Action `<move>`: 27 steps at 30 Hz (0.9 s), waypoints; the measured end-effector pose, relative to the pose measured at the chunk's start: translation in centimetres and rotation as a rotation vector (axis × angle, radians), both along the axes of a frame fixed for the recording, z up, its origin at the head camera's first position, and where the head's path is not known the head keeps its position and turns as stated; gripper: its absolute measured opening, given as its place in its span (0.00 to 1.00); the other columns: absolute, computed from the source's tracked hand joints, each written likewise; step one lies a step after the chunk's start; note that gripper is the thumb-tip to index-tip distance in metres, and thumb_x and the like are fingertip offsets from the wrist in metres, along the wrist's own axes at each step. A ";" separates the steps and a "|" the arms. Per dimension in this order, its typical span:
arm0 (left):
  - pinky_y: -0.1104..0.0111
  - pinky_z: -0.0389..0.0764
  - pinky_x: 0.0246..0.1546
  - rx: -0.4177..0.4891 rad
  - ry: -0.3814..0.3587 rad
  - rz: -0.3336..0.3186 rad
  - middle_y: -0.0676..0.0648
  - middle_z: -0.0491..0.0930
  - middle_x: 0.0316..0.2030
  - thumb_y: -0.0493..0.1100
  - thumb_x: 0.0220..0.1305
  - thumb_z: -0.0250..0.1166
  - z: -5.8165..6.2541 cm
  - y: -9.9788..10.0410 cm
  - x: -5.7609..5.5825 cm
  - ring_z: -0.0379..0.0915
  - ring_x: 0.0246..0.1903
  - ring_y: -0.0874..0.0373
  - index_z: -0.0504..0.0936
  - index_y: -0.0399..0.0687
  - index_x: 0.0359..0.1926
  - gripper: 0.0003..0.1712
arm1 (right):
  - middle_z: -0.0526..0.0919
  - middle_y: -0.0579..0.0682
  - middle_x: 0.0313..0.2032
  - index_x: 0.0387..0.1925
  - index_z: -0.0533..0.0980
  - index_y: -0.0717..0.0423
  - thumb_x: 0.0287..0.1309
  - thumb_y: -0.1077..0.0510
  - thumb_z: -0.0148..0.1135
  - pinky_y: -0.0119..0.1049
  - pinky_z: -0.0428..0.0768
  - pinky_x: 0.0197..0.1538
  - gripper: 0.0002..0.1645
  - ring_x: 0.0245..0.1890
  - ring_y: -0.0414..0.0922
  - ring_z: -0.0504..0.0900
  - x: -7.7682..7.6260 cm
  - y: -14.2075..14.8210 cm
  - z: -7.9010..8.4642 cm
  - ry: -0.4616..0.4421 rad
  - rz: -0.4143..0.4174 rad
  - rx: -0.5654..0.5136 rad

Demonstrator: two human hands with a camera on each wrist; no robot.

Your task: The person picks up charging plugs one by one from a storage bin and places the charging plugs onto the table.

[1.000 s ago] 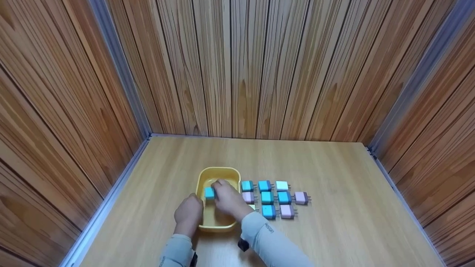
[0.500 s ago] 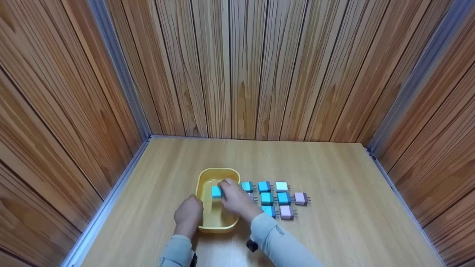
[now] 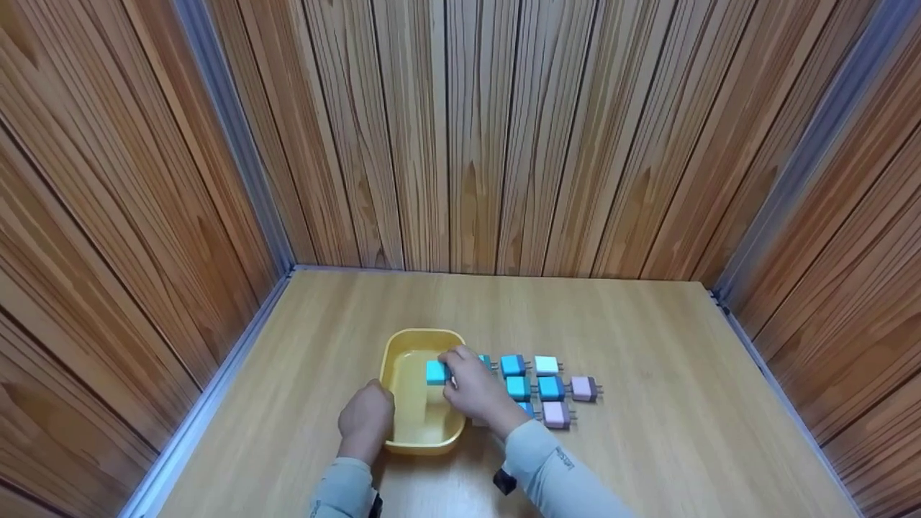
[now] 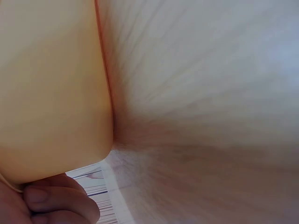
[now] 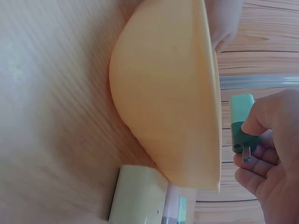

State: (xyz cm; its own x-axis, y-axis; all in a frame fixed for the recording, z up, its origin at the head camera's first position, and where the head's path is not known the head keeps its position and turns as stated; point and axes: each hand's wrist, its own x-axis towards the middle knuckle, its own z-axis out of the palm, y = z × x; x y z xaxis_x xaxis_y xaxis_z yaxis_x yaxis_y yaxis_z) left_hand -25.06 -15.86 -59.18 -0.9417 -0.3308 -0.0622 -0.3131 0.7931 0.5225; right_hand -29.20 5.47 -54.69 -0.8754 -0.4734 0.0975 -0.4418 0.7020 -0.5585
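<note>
A two-tone green charger plug (image 5: pixel 242 112) with metal prongs is pinched between the thumb and fingers of my right hand (image 3: pixel 476 388). In the head view, this plug (image 3: pixel 436 373) appears over the right part of a yellow plastic tub (image 3: pixel 411 424); the right wrist view has it higher than the rim. My left hand (image 3: pixel 365 419) grips the tub's left rim. Its curled fingers (image 4: pixel 63 203) show at the tub's edge in the left wrist view. No other plug shows inside the tub.
Right of the tub, several charger plugs stand in rows, among them a blue one (image 3: pixel 551 387), a white one (image 3: pixel 546 365) and a pink one (image 3: pixel 583 388). A pale yellow-green plug (image 5: pixel 138 193) is close beside the tub. Wood-panelled walls (image 3: pixel 475 144) enclose the table.
My right hand has moved right with the green plug, from over the tub's middle toward its right rim, covering some plugs. The left hand keeps its grip on the rim.
</note>
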 end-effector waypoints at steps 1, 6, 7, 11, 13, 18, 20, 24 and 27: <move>0.53 0.78 0.32 -0.001 0.007 -0.002 0.45 0.81 0.28 0.44 0.74 0.47 0.0 0.0 0.0 0.77 0.28 0.51 0.80 0.43 0.39 0.16 | 0.74 0.45 0.60 0.67 0.72 0.50 0.66 0.57 0.63 0.45 0.75 0.66 0.28 0.61 0.43 0.75 0.1 0.2 0.1 -0.008 -0.007 -0.010; 0.52 0.78 0.32 0.004 0.020 -0.003 0.44 0.82 0.29 0.44 0.74 0.47 0.1 -0.1 0.0 0.78 0.29 0.50 0.80 0.43 0.38 0.16 | 0.74 0.44 0.60 0.66 0.73 0.50 0.66 0.57 0.63 0.45 0.75 0.66 0.28 0.62 0.43 0.74 0.2 1.1 0.2 -0.008 -0.032 -0.013; 0.52 0.78 0.32 0.006 0.017 -0.002 0.44 0.82 0.29 0.44 0.74 0.46 0.1 -0.1 0.0 0.78 0.29 0.50 0.80 0.43 0.39 0.16 | 0.74 0.44 0.60 0.67 0.73 0.50 0.66 0.57 0.63 0.45 0.75 0.66 0.28 0.62 0.43 0.74 0.2 1.3 0.2 -0.015 -0.037 -0.016; 0.52 0.78 0.32 0.011 0.009 0.000 0.45 0.82 0.29 0.44 0.74 0.47 0.2 0.0 0.2 0.78 0.29 0.50 0.80 0.42 0.39 0.16 | 0.73 0.43 0.60 0.68 0.72 0.50 0.66 0.57 0.63 0.45 0.75 0.66 0.29 0.61 0.42 0.74 0.5 1.9 0.2 -0.036 -0.055 -0.030; 0.53 0.78 0.32 0.011 0.000 0.000 0.45 0.81 0.28 0.44 0.74 0.47 0.2 0.0 0.2 0.76 0.28 0.51 0.80 0.42 0.39 0.16 | 0.73 0.43 0.61 0.68 0.72 0.50 0.66 0.57 0.63 0.46 0.75 0.66 0.29 0.60 0.42 0.74 0.8 2.3 0.2 -0.041 -0.060 -0.049; 0.53 0.79 0.31 -0.004 -0.004 -0.005 0.45 0.80 0.27 0.44 0.75 0.47 0.2 0.1 0.2 0.76 0.27 0.51 0.79 0.42 0.39 0.16 | 0.74 0.45 0.61 0.67 0.73 0.52 0.66 0.57 0.63 0.44 0.77 0.64 0.28 0.59 0.42 0.76 1.2 2.9 0.2 0.015 -0.050 -0.045; 0.52 0.79 0.30 -0.011 0.004 -0.009 0.45 0.80 0.26 0.43 0.75 0.47 0.2 0.1 0.3 0.77 0.27 0.51 0.79 0.42 0.39 0.16 | 0.75 0.46 0.60 0.65 0.74 0.53 0.65 0.58 0.63 0.43 0.77 0.63 0.27 0.58 0.43 0.76 1.3 3.1 0.2 0.053 -0.043 -0.033; 0.52 0.79 0.29 -0.024 0.002 -0.016 0.44 0.80 0.27 0.43 0.76 0.47 0.2 0.1 0.3 0.76 0.26 0.51 0.79 0.41 0.41 0.16 | 0.75 0.47 0.59 0.65 0.74 0.54 0.64 0.57 0.63 0.43 0.77 0.63 0.28 0.59 0.44 0.76 1.5 3.8 -0.1 0.085 -0.032 -0.033; 0.53 0.79 0.30 -0.033 -0.006 -0.018 0.45 0.79 0.27 0.43 0.76 0.47 0.1 0.1 0.2 0.75 0.26 0.52 0.79 0.41 0.42 0.16 | 0.74 0.47 0.61 0.67 0.73 0.54 0.64 0.57 0.64 0.44 0.77 0.64 0.29 0.61 0.44 0.76 1.6 4.4 -0.3 0.064 -0.038 -0.042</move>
